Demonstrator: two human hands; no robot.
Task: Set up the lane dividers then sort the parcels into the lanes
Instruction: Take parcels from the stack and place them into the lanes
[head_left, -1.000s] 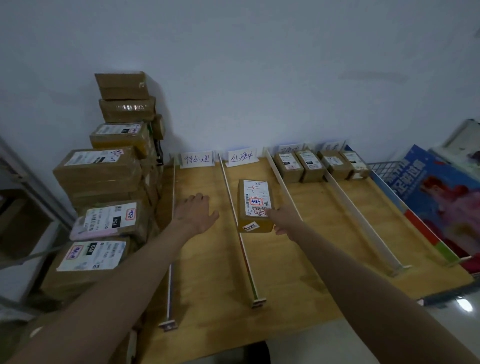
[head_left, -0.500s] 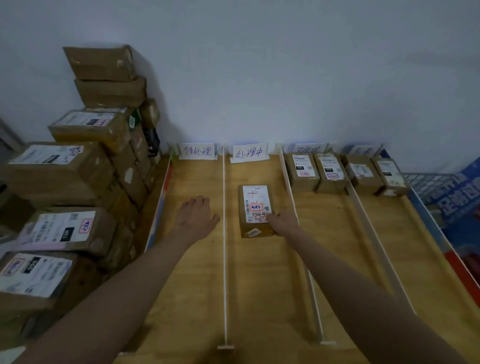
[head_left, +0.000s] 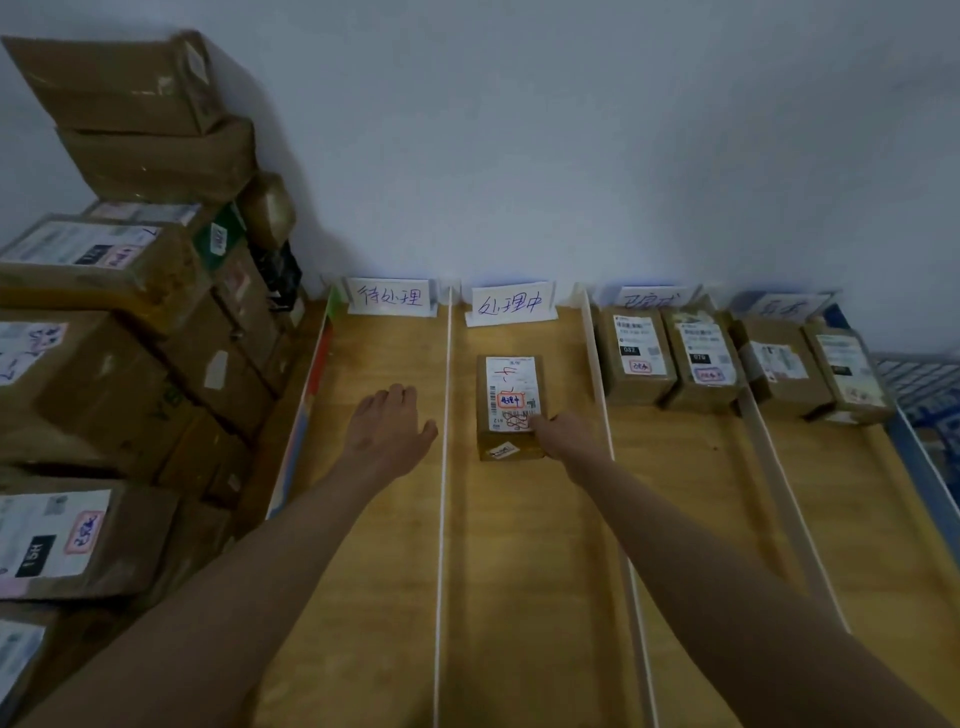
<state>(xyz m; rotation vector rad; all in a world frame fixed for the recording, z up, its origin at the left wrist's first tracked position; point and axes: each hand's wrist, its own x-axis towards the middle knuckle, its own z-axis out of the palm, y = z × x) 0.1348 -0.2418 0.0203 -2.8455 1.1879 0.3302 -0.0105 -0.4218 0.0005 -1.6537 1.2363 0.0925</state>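
A small brown parcel (head_left: 510, 405) with a white label lies in the second lane, below the handwritten sign (head_left: 511, 304). My right hand (head_left: 563, 439) touches its near right corner; its fingers are hidden behind the hand. My left hand (head_left: 389, 423) rests flat, fingers straight, on the wood of the first lane. White dividers (head_left: 443, 493) (head_left: 613, 467) (head_left: 779, 493) split the wooden table (head_left: 530, 571) into lanes. Two parcels (head_left: 635, 353) (head_left: 704, 364) sit at the far end of the third lane, two more (head_left: 779, 371) (head_left: 849, 376) in the fourth.
A tall stack of brown cardboard parcels (head_left: 104, 338) fills the left side beside the table. A sign (head_left: 390, 297) marks the first lane. The white wall (head_left: 571, 156) closes off the far end. A wire rack (head_left: 919, 374) shows at the right edge.
The camera has come closer over the table. My right hand has stayed at the parcel's near right corner in the second lane, and my left hand has stayed flat in the first lane.
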